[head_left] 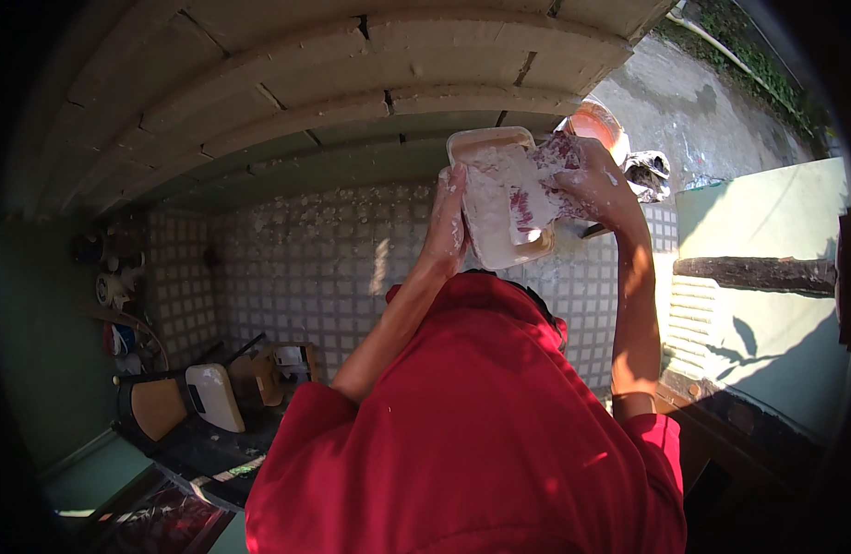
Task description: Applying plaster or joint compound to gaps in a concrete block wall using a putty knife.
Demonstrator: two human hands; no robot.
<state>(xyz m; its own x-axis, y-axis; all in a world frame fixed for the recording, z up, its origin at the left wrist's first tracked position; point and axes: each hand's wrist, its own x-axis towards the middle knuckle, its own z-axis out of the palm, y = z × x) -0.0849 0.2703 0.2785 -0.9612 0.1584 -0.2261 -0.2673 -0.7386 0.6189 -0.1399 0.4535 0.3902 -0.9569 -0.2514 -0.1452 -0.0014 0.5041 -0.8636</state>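
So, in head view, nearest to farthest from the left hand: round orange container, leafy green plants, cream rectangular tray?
1. Cream rectangular tray, touching the left hand.
2. Round orange container, right of the tray.
3. Leafy green plants, far upper right.

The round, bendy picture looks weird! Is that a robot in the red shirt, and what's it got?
No robot here, just a person in a red shirt using two bare hands. The camera sits on the person's head and looks down. Its very wide, round lens makes straight edges look curved.

The left hand holds the side of a rectangular tub with whitish stuff in it. The right hand touches a reddish clump smeared with white; I can't tell what it is.

Below is a floor with a grid pattern. Past the right hand is a round orange container.
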